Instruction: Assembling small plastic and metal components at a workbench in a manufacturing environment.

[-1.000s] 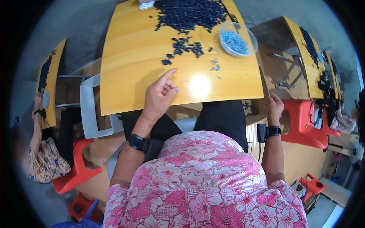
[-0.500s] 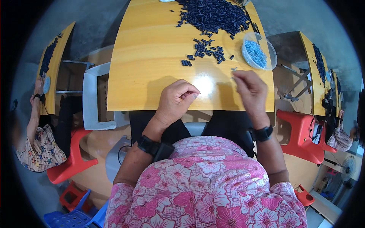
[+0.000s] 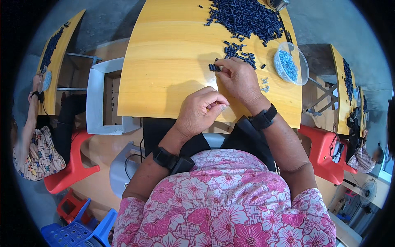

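Observation:
My right hand (image 3: pixel 240 81) reaches over the yellow table, thumb and forefinger closed around one of a few small dark cylinders (image 3: pixel 212 67) standing apart from the rest. My left hand (image 3: pixel 201 110) hovers near the table's front edge, fingers curled and thumb pressed to the forefinger. Whatever its pinch holds is hidden. Beyond the right hand lies a small cluster of dark cylinders (image 3: pixel 233 50), partly covered by the fingers. Several tiny clear pieces (image 3: pixel 265 88) rest on the wood to the right of the hand, below a clear round bowl (image 3: pixel 303 68) holding bluish small pieces (image 3: pixel 287 65).
A large pile of dark cylinders (image 3: pixel 246 18) covers the table's far side, with a metal container (image 3: pixel 278 4) at its corner. An open white box (image 3: pixel 95 103) stands left of the table (image 3: pixel 160 61). Red chairs (image 3: pixel 323 154) and other people at tables flank both sides.
My right hand has moved left and forward, from beside the clear pieces to the dark cylinders, and its fingers have closed there. My left hand keeps its pinch. The whole view has shifted slightly.

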The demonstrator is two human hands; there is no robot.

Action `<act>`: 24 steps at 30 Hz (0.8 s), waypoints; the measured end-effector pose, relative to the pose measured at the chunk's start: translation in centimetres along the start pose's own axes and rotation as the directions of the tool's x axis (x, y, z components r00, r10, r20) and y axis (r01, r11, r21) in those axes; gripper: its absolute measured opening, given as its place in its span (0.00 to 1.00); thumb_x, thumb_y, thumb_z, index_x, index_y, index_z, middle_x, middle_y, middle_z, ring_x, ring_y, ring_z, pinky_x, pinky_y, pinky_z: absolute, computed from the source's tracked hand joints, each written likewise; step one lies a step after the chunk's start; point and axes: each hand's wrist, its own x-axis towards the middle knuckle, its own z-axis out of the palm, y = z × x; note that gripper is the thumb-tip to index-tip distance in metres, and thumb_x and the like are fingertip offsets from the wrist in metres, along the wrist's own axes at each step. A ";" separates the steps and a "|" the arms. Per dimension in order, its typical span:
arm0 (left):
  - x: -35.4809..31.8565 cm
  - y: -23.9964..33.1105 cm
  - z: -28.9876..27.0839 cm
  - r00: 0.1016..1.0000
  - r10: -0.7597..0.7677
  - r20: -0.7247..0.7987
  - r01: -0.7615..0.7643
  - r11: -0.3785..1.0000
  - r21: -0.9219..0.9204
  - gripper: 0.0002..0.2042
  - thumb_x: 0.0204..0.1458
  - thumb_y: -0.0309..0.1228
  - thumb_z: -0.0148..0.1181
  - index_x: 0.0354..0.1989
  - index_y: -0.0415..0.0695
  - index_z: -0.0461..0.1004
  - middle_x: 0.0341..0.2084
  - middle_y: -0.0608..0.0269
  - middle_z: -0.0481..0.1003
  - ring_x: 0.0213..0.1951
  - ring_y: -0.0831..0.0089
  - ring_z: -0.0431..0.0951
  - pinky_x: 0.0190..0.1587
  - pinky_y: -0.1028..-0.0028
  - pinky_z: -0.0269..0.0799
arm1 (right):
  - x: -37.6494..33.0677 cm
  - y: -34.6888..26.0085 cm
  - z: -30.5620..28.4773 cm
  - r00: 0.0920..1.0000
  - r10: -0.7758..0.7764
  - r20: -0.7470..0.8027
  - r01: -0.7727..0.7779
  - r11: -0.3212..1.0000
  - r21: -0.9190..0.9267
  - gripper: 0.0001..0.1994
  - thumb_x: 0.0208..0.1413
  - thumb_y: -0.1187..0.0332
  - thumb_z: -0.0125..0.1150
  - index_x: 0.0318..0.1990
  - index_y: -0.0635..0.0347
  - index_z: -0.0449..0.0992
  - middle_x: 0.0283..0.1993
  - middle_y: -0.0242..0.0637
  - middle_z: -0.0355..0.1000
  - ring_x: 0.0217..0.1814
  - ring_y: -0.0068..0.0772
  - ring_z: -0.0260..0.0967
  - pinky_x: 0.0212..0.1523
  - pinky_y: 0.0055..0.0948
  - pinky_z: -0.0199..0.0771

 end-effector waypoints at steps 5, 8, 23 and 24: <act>0.1 0.1 0.0 1.000 0.007 0.006 -0.007 1.000 0.007 0.03 0.52 0.20 0.61 0.34 0.39 0.78 0.29 0.62 0.75 0.29 0.75 0.76 0.34 0.77 0.71 | -0.6 0.1 -0.1 0.999 -0.021 -0.049 0.021 1.000 -0.012 0.08 0.48 0.73 0.66 0.38 0.59 0.82 0.31 0.40 0.74 0.31 0.41 0.75 0.34 0.35 0.74; 0.0 0.1 0.1 1.000 0.000 -0.007 0.000 1.000 0.000 0.03 0.52 0.20 0.61 0.34 0.39 0.78 0.28 0.63 0.75 0.29 0.76 0.76 0.34 0.78 0.71 | -1.1 0.0 -0.5 0.999 0.034 0.019 -0.034 0.999 -0.002 0.08 0.52 0.72 0.57 0.36 0.59 0.82 0.37 0.47 0.74 0.39 0.53 0.73 0.41 0.45 0.73; 0.8 -0.4 1.7 0.953 -0.065 -0.297 0.080 0.996 0.038 0.10 0.50 0.18 0.64 0.41 0.37 0.77 0.31 0.64 0.72 0.28 0.82 0.72 0.32 0.82 0.72 | -4.5 0.7 -0.8 0.994 -0.086 0.072 0.099 0.977 -0.188 0.06 0.53 0.74 0.60 0.39 0.56 0.74 0.37 0.43 0.70 0.37 0.51 0.73 0.37 0.45 0.74; 0.9 -0.3 1.7 0.952 -0.060 -0.301 0.082 0.995 0.060 0.11 0.50 0.18 0.65 0.42 0.37 0.78 0.31 0.63 0.72 0.28 0.82 0.72 0.32 0.81 0.72 | -4.7 0.6 -0.8 0.996 -0.073 0.055 0.081 0.986 -0.146 0.06 0.53 0.74 0.61 0.38 0.56 0.74 0.37 0.43 0.71 0.37 0.51 0.73 0.37 0.45 0.73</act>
